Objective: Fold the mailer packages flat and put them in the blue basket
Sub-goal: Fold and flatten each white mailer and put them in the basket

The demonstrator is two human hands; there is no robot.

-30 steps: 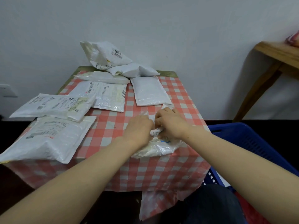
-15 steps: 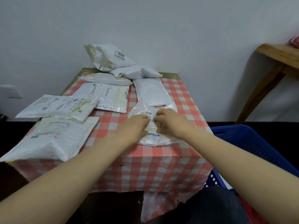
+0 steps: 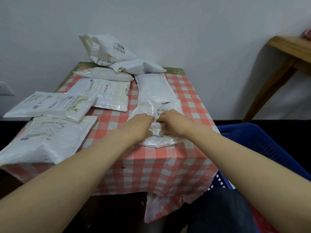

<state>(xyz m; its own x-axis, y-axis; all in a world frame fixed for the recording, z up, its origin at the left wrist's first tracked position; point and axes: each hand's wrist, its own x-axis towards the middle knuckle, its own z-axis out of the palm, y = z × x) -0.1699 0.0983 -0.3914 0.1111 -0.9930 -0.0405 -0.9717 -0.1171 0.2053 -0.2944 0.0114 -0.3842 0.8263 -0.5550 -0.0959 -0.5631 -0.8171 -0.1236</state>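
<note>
Mailer package (image 3: 157,113), white crinkled plastic with black print and a small blue mark, lying at frame centre on the near right part of the bench (image 3: 168,169), partly overlapping a plain white mailer (image 3: 154,86) behind it. Bench draped in a red-and-white checked cloth hanging over the front edge, pushed against a pale wall (image 3: 185,31) across the top of the frame. Left hand (image 3: 139,125) and right hand (image 3: 174,122) side by side on the package, fingers curled and pinching the plastic between them at its middle. More mailers spread over the left half: two flat labelled ones (image 3: 48,105) at mid left, a large one (image 3: 43,140) at lower left, another labelled one (image 3: 107,94) beyond. Puffy mailers heaped at the far edge, upper centre (image 3: 107,49). Blue basket (image 3: 262,143) at lower right, beside the bench and below its top. Wooden table (image 3: 289,52) at upper right. Wall socket (image 3: 5,88) at the left edge.
</note>
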